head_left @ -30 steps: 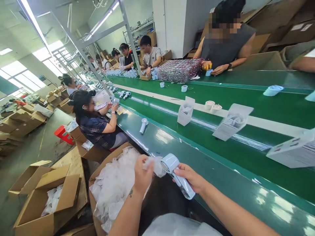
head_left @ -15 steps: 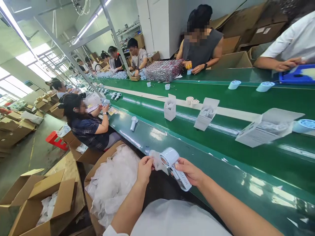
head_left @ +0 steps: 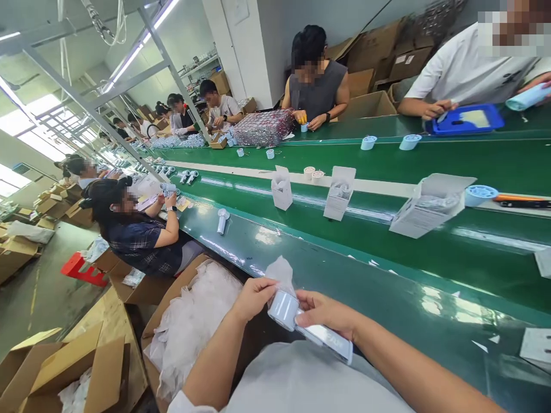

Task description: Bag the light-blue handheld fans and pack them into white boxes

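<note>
My left hand pinches a thin translucent bag, which stands up behind the head of a light blue handheld fan. The bag's lower edge meets the round fan head; how far it covers it I cannot tell. My right hand is wrapped round the fan where head and handle join. The handle points down to the right, above my lap. Both hands are at the near edge of the green bench.
A carton of translucent bags stands at lower left. Open white boxes ride on the green belt, with blue round parts beyond. Another fan lies on the bench. A person in plaid sits left; others work across the belt.
The fan has turned, its handle now flatter and its head lower left. The bag has risen upright behind the head, and my left hand has moved closer to the fan. The view has shifted right.
</note>
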A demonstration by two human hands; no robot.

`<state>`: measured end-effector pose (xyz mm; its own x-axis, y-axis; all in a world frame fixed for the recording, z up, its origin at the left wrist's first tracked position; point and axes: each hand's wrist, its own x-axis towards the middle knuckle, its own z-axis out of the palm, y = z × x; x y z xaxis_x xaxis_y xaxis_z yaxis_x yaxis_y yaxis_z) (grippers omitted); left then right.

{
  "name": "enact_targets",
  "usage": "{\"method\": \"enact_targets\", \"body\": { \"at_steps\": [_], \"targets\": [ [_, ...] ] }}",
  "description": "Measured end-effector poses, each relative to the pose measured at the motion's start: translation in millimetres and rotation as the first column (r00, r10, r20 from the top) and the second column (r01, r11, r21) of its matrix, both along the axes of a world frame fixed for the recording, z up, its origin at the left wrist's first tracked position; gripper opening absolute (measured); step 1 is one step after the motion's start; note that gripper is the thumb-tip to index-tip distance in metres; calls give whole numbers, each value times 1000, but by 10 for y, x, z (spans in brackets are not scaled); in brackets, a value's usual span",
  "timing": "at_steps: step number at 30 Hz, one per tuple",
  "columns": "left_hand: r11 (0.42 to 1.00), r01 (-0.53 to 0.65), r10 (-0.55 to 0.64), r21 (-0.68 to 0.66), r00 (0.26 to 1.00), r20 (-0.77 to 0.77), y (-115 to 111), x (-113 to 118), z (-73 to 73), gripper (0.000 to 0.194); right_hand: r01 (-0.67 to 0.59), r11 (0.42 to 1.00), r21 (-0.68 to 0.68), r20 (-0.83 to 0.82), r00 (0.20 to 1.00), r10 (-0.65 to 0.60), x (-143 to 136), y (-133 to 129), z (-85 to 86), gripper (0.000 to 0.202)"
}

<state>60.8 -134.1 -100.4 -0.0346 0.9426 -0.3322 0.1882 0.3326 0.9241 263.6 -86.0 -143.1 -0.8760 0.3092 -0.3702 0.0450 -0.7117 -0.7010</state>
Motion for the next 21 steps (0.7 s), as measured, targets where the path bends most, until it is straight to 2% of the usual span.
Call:
{"method": "enact_targets", "body": {
  "at_steps": [2,4,6,7,10,12,14,17,19,21],
  "targets": [
    [995,58,-45,87,989,-140,-10,-70,61,23,31,998,63,65,997,-35,-3,26,-7,52],
    [972,140,-77,188,948,-310,-34,-102,95,23,101,979,179,194,972,-136,-15,51,-47,46],
    [918,270,-119,289,886,-449,-64,-78,97,24,152,946,285,283,930,-235,-42,51,-109,42],
    [876,344,-140,337,851,-506,-79,-51,88,25,170,940,296,297,919,-260,-61,38,-140,41],
    [741,504,-153,444,770,-619,-118,27,46,26,243,958,151,224,936,-273,-114,-27,-195,48],
    [694,531,-144,487,765,-628,-138,38,19,24,272,959,76,148,948,-280,-129,-60,-184,59],
    [713,454,-93,534,816,-570,-147,22,-4,20,268,958,100,107,955,-278,-129,-65,-138,68],
    [822,160,74,546,922,-381,-131,7,-35,14,253,942,221,117,952,-283,-121,-45,-41,55],
    [897,-25,136,441,966,-220,-102,17,-57,18,265,923,280,147,938,-314,-120,-42,7,48],
    [954,-116,139,278,988,-63,-65,26,-87,29,295,908,298,167,920,-354,-123,-61,21,47]
  ]
}}
